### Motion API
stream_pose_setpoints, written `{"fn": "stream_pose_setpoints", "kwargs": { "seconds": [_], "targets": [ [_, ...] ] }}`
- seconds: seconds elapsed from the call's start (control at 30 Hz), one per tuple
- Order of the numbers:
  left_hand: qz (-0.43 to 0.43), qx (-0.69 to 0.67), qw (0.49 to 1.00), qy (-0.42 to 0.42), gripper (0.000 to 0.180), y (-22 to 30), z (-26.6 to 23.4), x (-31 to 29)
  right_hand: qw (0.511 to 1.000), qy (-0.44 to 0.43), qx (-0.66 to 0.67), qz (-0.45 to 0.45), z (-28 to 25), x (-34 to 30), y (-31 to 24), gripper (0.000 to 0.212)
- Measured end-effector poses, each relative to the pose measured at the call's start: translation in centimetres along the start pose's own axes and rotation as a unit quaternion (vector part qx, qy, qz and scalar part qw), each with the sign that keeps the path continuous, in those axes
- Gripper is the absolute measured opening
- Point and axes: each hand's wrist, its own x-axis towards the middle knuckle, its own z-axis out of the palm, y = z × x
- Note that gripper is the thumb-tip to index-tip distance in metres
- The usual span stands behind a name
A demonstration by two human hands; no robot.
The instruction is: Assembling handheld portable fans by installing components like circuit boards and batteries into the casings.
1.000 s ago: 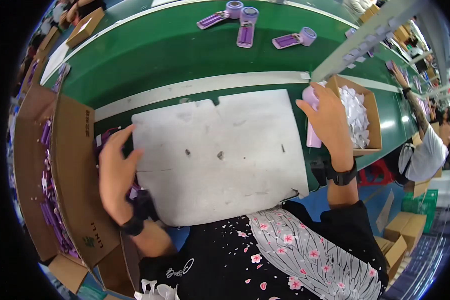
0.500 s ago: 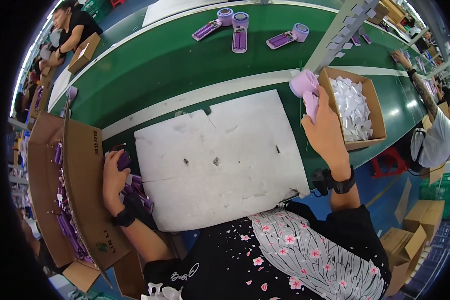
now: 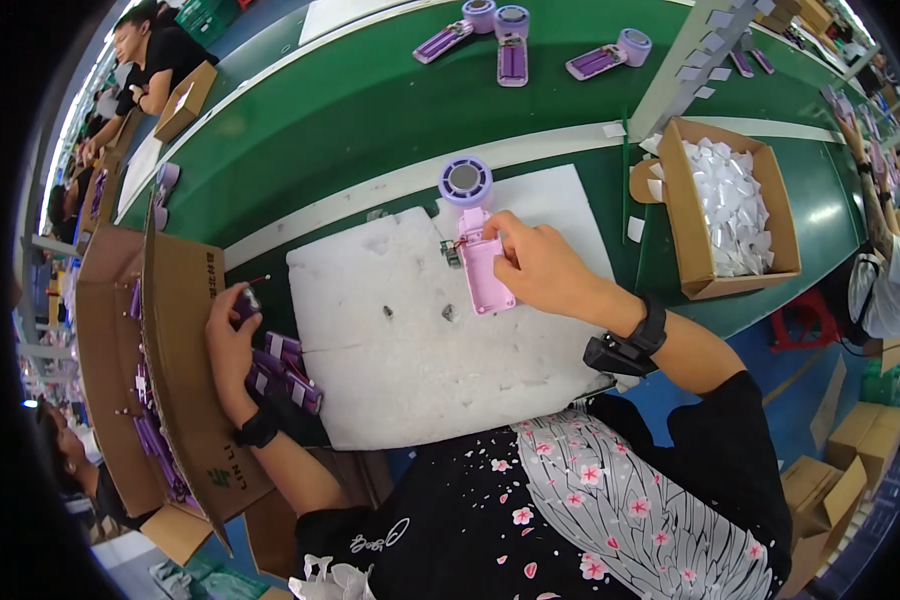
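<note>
The small fan has come from beside the cardboard box at two o'clock onto the foam pad's twelve o'clock side, so its hollow handle now seems open to work; the right hand, forearm slanting in from four o'clock, pinches it. At nine o'clock, the left hand curls around a purple battery pack.

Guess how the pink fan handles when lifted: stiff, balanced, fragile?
The fan is probably stiff: its handle shell looks like molded plastic with straight edges under the right hand. Likely head-heavy, since the round head is bulkier than the open, hollow handle. The green board beside the handle may snag; it sits outside the shell.
</note>
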Motion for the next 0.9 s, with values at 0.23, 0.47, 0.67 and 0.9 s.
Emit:
{"fn": "stream_pose_setpoints", "kwargs": {
  "seconds": [0.23, 0.47, 0.67, 0.9],
  "targets": [
    [0.002, -0.125, 0.982, 0.138, 0.044, 6.3, -3.4, -3.2, 0.997, -0.08, -0.015, 0.005, -1.3, 0.0, -1.1, 0.013],
    [0.335, -0.097, 0.937, -0.013, 0.041, 20.6, 3.7, -5.2, 0.919, -0.053, 0.39, 0.03, -1.0, -1.1, -1.7, 0.019],
    [0.257, -0.2, 0.938, -0.117, 0.031, 19.9, 10.4, -2.5, 0.901, 0.014, 0.423, 0.091, -1.7, -0.7, -1.7, 0.029],
    [0.13, -0.246, 0.928, -0.246, 0.029, 17.3, 11.8, -1.2, 0.979, 0.077, 0.189, -0.014, -0.8, -1.0, -2.1, 0.029]
  ]
}}
